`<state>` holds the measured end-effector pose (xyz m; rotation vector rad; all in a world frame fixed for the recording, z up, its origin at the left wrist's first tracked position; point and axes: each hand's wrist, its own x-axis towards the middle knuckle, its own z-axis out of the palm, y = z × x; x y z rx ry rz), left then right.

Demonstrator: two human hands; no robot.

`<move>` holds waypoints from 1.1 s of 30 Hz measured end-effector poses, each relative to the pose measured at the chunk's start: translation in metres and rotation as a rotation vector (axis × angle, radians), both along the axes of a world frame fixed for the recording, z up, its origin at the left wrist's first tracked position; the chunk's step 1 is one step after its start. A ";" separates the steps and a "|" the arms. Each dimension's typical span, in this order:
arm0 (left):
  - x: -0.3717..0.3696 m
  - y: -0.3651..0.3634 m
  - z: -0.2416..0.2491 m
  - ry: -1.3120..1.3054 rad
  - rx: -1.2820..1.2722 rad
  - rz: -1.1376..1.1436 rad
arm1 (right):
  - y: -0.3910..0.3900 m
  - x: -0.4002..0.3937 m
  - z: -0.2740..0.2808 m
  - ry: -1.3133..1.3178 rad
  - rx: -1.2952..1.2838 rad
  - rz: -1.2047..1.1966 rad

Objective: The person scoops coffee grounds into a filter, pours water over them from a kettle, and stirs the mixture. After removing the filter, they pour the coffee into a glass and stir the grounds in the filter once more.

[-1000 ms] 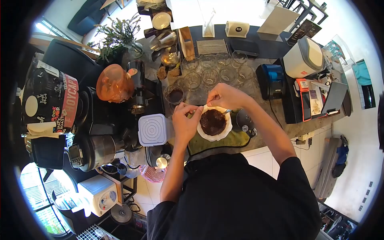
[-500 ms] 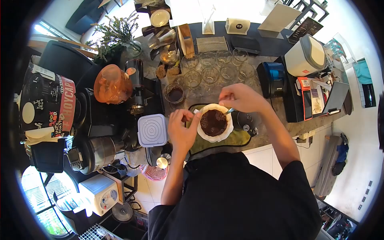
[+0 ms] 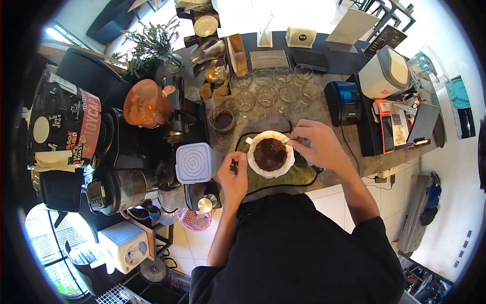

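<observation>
A white paper filter (image 3: pixel 253 161) stands over a green cloth on the counter, with dark wet coffee (image 3: pixel 270 154) bubbling inside it. The fingertips of my right hand (image 3: pixel 320 144) pinch its upper right edge. On the left side of the filter, my left hand (image 3: pixel 234 177) hovers apart from it, fingers loosely curled, thumb away from them, holding nothing. A white tab sticks out at the filter's left rim. Part of the green cloth (image 3: pixel 298 177) shows below and to the right. What supports the filter from below is hidden.
A glass of dark liquid (image 3: pixel 223 120) stands at upper left of the filter, near several clear glasses (image 3: pixel 266 96). A lidded square container (image 3: pixel 194 163) is left of my left hand. Grinders and an orange hopper (image 3: pixel 147 104) crowd the left; a blue-black dispenser (image 3: pixel 344 104) stands right.
My left hand has drawn back and down from the filter's left rim. My right hand has moved right and down, its fingertips now at the right edge. The view shifted slightly.
</observation>
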<state>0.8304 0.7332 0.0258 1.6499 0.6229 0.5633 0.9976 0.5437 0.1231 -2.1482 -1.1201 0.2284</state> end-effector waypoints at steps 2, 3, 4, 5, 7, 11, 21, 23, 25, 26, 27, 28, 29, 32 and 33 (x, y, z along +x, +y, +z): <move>-0.007 0.000 -0.013 0.004 0.014 -0.027 | 0.002 -0.008 0.002 -0.137 0.035 0.017; -0.010 -0.001 -0.016 0.010 0.028 -0.055 | 0.002 -0.011 0.002 -0.271 0.069 0.032; -0.012 -0.002 -0.017 0.007 0.029 -0.054 | 0.001 -0.016 0.001 -0.274 0.069 0.034; -0.013 -0.004 -0.017 0.041 0.034 -0.112 | -0.001 -0.021 -0.002 -0.288 0.026 0.066; -0.015 -0.007 -0.020 0.072 0.040 -0.166 | -0.002 -0.028 -0.009 -0.305 -0.017 0.102; -0.013 -0.013 -0.032 0.083 0.241 -0.245 | -0.005 -0.035 -0.019 -0.242 0.048 0.070; -0.007 -0.024 -0.053 0.038 0.340 -0.321 | -0.013 -0.043 -0.017 0.004 0.199 -0.073; -0.008 -0.025 -0.064 0.027 0.346 -0.309 | -0.013 -0.044 -0.015 -0.014 0.192 -0.065; -0.006 -0.027 -0.067 0.014 0.352 -0.296 | -0.012 -0.045 -0.016 -0.033 0.184 -0.057; -0.006 -0.029 -0.068 -0.013 0.258 -0.309 | -0.011 -0.046 -0.018 -0.080 0.173 -0.053; -0.006 -0.029 -0.070 -0.038 0.164 -0.320 | -0.010 -0.046 -0.021 -0.126 0.162 -0.046; -0.006 -0.030 -0.073 -0.038 0.165 -0.313 | -0.009 -0.046 -0.023 -0.125 0.163 -0.040; -0.007 -0.030 -0.078 -0.027 0.156 -0.317 | -0.009 -0.045 -0.025 -0.199 0.170 -0.036; -0.009 -0.032 -0.087 0.006 0.136 -0.309 | -0.008 -0.043 -0.030 -0.335 0.193 -0.031; -0.009 -0.032 -0.088 0.028 0.128 -0.305 | -0.007 -0.042 -0.030 -0.399 0.209 -0.036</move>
